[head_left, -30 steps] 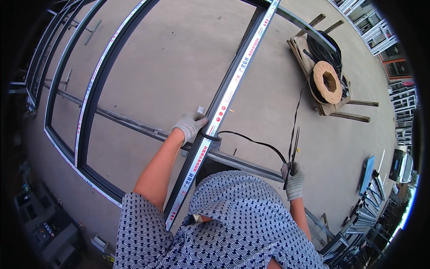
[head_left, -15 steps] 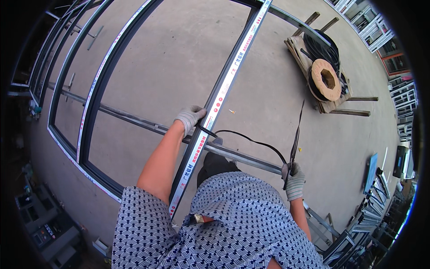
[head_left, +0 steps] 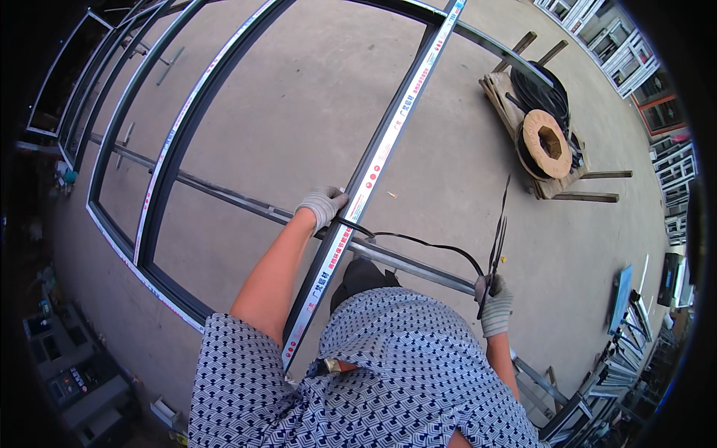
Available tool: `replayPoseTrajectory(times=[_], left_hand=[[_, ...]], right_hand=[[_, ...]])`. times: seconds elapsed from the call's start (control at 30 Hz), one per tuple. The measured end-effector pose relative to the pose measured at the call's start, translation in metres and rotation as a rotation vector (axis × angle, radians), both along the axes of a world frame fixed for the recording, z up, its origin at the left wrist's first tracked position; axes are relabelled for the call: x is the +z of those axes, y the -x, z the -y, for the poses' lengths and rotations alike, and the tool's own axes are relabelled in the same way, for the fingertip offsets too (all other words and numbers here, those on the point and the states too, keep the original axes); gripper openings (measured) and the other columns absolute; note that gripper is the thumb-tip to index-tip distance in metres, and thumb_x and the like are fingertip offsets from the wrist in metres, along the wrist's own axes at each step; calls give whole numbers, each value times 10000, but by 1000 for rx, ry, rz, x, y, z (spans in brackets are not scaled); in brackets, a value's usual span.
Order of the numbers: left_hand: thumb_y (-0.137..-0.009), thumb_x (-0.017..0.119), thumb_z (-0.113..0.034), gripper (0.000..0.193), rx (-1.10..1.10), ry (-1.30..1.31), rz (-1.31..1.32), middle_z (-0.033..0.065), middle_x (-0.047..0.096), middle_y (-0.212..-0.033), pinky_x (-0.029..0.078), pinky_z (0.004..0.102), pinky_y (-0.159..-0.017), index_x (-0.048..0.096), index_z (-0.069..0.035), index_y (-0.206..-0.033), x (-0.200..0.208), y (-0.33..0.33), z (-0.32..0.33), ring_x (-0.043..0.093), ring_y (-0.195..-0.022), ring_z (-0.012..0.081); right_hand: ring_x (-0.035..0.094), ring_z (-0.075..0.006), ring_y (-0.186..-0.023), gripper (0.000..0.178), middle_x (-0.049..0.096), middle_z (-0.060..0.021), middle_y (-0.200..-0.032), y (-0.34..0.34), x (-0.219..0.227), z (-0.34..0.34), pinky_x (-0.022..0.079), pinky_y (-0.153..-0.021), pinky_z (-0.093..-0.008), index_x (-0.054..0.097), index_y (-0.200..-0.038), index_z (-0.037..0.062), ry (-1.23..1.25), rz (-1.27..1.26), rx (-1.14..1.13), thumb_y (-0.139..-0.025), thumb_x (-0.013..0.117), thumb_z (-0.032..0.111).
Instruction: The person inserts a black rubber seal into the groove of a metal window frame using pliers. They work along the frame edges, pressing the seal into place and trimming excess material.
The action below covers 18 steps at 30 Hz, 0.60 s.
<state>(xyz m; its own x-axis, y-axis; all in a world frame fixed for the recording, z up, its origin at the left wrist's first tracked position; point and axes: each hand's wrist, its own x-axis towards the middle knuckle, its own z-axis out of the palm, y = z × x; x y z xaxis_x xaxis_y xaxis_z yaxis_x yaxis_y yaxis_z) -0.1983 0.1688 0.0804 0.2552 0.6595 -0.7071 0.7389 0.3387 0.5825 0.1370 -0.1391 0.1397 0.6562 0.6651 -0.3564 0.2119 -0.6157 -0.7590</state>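
Note:
A window frame (head_left: 371, 179) of dark metal, faced with printed white protective tape, stretches away in front of me. My left hand (head_left: 323, 207), in a pale striped glove, is closed on the left edge of its nearest long bar. Just below those fingers a black rubber strip (head_left: 464, 254) passes across the bar and runs to the right. My right hand (head_left: 494, 305), gloved alike, is closed round this strip, with several loose lengths pointing up and away from the fist. Under the bar lies a grey metal support rail (head_left: 418, 269).
Ahead on the right, a wooden pallet (head_left: 502, 97) carries a black coil (head_left: 534, 86) and a spool with a tan face (head_left: 535, 138). Stacked profiles (head_left: 609, 358) and a blue panel (head_left: 620, 299) stand at the right. Dark machinery (head_left: 78, 381) is at the lower left.
The whole view has shifted slightly, so the frame and pallet sit lower and further right. Both hands keep their hold; the strip between them sags a little differently.

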Motion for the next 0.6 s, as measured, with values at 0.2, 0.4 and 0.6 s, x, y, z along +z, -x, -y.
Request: replayPoseTrajectory(times=[0.2, 0.4, 0.6], left_hand=[[-949, 623, -319, 410, 70, 55, -16, 168, 730, -1043, 534, 383, -857, 689, -1, -1199, -1, -10, 0, 692, -926, 257], [-959, 606, -320, 413, -93, 24, -30, 176, 732, -1056, 532, 369, -879, 686, -1, -1209, 4, 0, 5, 699, -949, 259], [-975, 577, -349, 434, -200, -122, -108, 213, 725, -1070, 523, 392, -911, 694, 14, -1184, -15, -3, 8, 699, -989, 308]], right_hand=[[508, -64, -564, 142, 545, 1, -638, 3, 6, 3, 407, -518, -248, 571, -848, 49, 21, -13, -14, -935, 661, 118], [509, -62, -567, 143, 544, 2, -638, -3, 7, 3, 408, -519, -247, 574, -857, 47, -16, 23, 9, -933, 668, 123], [521, -65, -569, 138, 552, 7, -649, -3, 11, 1, 420, -523, -248, 580, -867, 53, 16, 53, -1, -935, 673, 129]])
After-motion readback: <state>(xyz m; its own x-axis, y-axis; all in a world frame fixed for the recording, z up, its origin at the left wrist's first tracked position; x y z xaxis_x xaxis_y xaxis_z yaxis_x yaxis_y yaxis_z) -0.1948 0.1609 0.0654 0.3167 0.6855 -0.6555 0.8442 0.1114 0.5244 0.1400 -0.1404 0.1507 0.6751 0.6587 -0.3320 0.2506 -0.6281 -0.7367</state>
